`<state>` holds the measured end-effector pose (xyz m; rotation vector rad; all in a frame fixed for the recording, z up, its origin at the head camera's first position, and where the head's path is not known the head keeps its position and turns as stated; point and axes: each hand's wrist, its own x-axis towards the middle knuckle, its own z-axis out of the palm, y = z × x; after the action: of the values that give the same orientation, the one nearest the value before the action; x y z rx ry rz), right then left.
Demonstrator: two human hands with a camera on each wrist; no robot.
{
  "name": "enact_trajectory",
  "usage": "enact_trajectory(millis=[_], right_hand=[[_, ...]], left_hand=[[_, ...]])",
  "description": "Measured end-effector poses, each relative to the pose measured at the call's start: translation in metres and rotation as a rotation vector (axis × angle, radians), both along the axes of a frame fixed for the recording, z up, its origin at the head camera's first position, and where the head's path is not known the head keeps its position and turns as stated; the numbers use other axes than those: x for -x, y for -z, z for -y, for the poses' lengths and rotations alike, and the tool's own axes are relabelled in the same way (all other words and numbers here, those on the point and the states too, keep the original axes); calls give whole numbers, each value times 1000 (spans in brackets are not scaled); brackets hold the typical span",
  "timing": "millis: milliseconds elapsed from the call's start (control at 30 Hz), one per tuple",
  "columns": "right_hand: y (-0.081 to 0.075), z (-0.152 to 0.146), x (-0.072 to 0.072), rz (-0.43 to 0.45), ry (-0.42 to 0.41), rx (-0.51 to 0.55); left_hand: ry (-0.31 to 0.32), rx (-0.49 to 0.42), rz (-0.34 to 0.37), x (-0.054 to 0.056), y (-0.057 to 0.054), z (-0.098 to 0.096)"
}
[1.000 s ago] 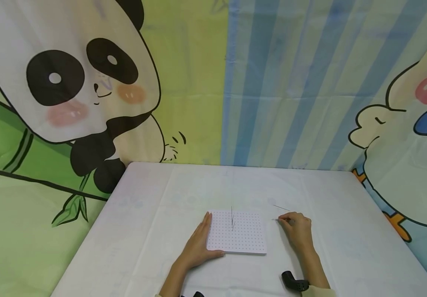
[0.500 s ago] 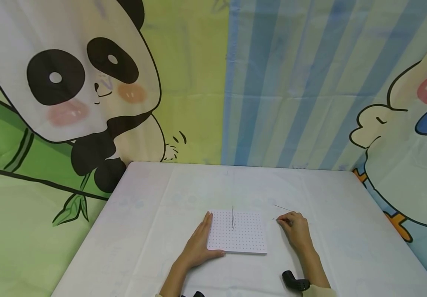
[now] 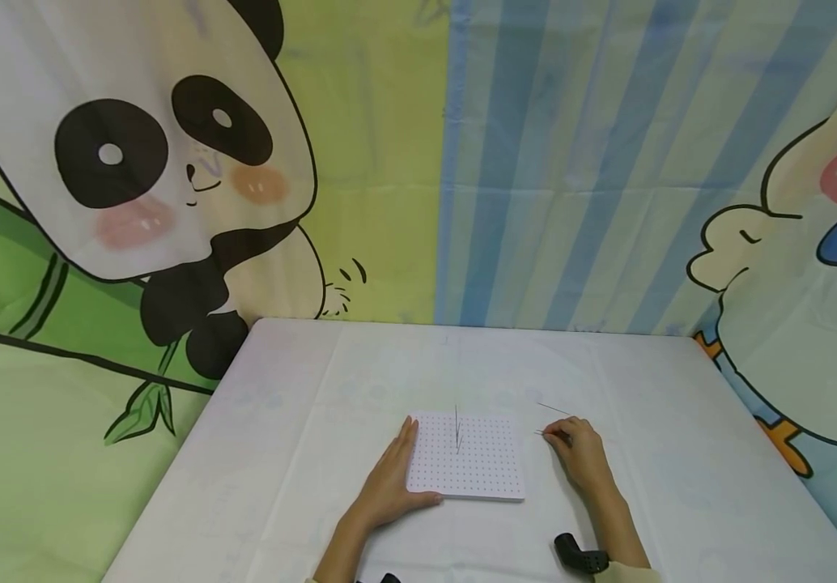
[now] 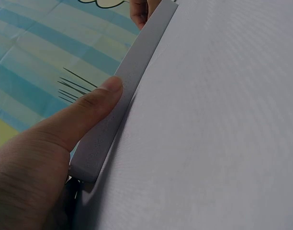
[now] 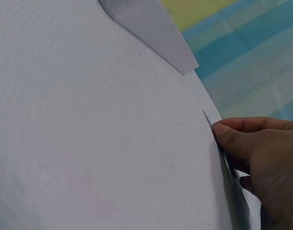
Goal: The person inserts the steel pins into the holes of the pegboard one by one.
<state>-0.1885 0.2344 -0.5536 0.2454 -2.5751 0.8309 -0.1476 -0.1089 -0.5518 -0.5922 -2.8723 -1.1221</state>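
Observation:
My left hand (image 3: 387, 479) lies along the left side of a white board (image 3: 487, 465) dotted with small holes. Its fingers are straight, and the thumb (image 4: 96, 103) presses on the front edge. Several thin dark rods (image 3: 456, 425) stand up from the board; they also show behind the thumb in the left wrist view. To the right of the board, my right hand (image 3: 584, 457) pinches a thin, pointed dark rod (image 5: 207, 118) between thumb and fingertips, close over the table. Most of that rod is hidden by the fingers.
Another thin rod (image 3: 552, 407) lies on the white table (image 3: 302, 502) just beyond my right hand. A black wrist device (image 3: 579, 555) sits on the right wrist. A cloth printed with a panda and stripes (image 3: 535, 162) hangs behind the table.
Compared with a second ago, my right hand has shifted very slightly at the rod. My left hand and the board hold their places.

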Motion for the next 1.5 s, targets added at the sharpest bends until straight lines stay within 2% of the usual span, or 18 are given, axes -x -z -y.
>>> enact_trajectory(millis=[200, 433, 633, 800, 1100, 1233, 1433, 1500], right_hand=[[-1, 0, 2, -3, -18, -24], [0, 1, -1, 41, -32, -87], [-3, 4, -5, 27, -35, -66], [-8, 11, -7, -25, -44, 14], [-22, 51, -13, -53, -115, 270], [-30, 74, -19, -85, -173, 321], [-50, 107, -34, -154, -374, 378], [-55, 117, -39, -168, -415, 392]], left_hand=[[-2, -2, -7, 0, -1, 0], [-2, -1, -1, 0, 2, -1], [0, 1, 0, -1, 2, 0], [-1, 3, -3, -1, 2, 0], [0, 1, 0, -1, 1, -1], [2, -1, -5, 0, 0, -1], [3, -9, -12, 0, 1, 0], [6, -9, -16, 0, 1, 1]])
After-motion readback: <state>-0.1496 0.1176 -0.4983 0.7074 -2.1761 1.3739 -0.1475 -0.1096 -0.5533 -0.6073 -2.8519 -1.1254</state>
